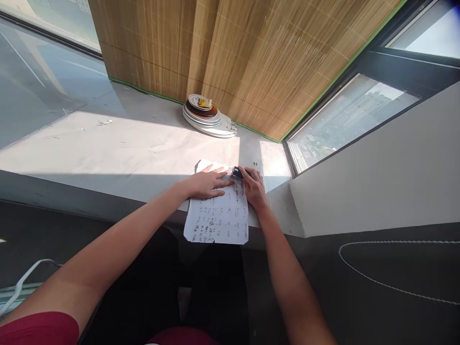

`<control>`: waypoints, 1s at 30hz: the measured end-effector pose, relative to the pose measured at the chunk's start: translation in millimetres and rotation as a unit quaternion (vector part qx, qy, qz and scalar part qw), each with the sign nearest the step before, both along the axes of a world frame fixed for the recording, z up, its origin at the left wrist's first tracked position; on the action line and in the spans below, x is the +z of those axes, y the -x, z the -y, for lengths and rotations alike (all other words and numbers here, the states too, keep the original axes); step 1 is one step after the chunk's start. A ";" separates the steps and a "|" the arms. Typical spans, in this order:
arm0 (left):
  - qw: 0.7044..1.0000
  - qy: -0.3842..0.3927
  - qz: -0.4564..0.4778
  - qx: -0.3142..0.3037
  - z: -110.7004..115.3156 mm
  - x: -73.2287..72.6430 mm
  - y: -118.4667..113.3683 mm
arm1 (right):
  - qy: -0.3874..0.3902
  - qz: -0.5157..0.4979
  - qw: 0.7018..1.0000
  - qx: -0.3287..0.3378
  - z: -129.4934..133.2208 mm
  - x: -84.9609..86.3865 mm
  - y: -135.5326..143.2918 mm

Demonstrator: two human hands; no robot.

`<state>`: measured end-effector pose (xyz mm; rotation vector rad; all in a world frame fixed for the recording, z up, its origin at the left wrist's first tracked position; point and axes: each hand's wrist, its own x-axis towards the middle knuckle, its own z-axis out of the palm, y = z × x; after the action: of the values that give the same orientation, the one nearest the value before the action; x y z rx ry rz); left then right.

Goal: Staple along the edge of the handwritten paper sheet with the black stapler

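A sheet of paper (233, 211) covered in rows of handwriting lies on the ledge, its lower part reaching past the front edge. The two lower corners look cut off, and a small notch shows in the bottom edge. My left hand (210, 183) rests flat on the upper left of the sheet, fingers spread. At the sheet's upper right, my right hand (254, 184) grips a small black tool (236, 172) with a glossy end, which sits over the writing. Its exact kind is too small to make out, and my fingers cover its rear part.
Stacked plates (203, 117) with a small yellow packet on top stand at the back against a bamboo blind (230, 52). Small white scraps (105, 123) lie on the ledge (143, 143) to the left. Windows flank both sides; a white cord (388, 242) hangs at right.
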<state>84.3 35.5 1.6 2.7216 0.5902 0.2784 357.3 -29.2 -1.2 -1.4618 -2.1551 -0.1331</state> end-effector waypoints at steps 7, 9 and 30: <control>1.000 0.014 0.003 -0.003 -0.5 2.2 -0.4 | -0.034 0.061 0.997 -0.019 2.1 -2.3 0.7; 1.000 0.012 0.001 -0.003 0.2 3.7 -1.0 | -0.037 0.070 0.997 -0.024 2.3 -2.9 1.6; 0.998 0.049 0.043 0.002 -1.0 -1.4 -1.6 | 0.000 0.060 0.997 -0.044 3.8 -0.1 7.1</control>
<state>85.9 36.5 0.2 2.5998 0.5695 0.3554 350.3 -33.0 -1.2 -1.5855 -2.1853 -0.2576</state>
